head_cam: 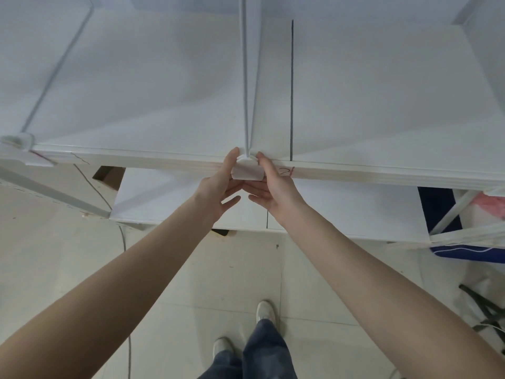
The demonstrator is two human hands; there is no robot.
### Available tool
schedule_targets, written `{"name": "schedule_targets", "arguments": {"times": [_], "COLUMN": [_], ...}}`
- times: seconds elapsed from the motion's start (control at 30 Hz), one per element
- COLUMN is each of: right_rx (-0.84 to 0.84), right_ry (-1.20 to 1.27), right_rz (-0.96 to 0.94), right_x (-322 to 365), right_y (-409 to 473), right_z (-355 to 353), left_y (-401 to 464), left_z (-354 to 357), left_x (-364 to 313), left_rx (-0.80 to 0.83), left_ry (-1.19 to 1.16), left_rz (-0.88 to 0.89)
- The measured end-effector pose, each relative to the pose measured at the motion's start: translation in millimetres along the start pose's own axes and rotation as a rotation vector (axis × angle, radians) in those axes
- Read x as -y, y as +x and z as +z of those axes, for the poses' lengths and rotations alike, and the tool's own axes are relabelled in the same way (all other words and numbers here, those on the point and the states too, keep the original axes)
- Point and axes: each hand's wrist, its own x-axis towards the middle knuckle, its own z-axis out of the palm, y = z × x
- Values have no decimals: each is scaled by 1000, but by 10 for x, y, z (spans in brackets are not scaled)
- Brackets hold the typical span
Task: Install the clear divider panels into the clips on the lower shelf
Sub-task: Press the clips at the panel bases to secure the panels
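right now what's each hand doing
Left hand: pinching the white clip on the shelf edge.
Right hand: pinching the same clip from the other side.

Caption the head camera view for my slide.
The left hand and right hand pinch the white clip holding a clear divider panel on the shelf edge.

Both arms are bare. They reach forward, almost straight, and come close together so the two hands meet in the middle. The left hand [218, 184] has its thumb up on the left side of a small white clip [247, 172], with its fingers lying under it. The right hand [274, 184] does the same on the right side. Each hand pinches the clip between thumb and fingers. One finger of each hand hangs a bit lower.
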Motion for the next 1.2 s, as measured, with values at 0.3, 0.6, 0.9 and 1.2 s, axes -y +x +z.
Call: {"name": "schedule_targets", "arguments": {"times": [0.3, 0.6, 0.9, 1.2], "right_rx": [-7, -3, -14, 1], "right_ry": [0, 12, 42, 14], "right_rz": [-5, -14, -28, -27], "right_x": [38, 90, 104, 114], "right_y": [-17, -51, -71, -83], "right_z": [-191, -411, -443, -443], "left_y": [-39, -76, -120, -145], "left_z": [204, 424, 471, 424], "left_x": [44, 95, 86, 40], "left_rx": [-26, -31, -42, 3], "left_ry": [0, -15, 18, 100], "left_rz": [5, 9, 10, 19]}}
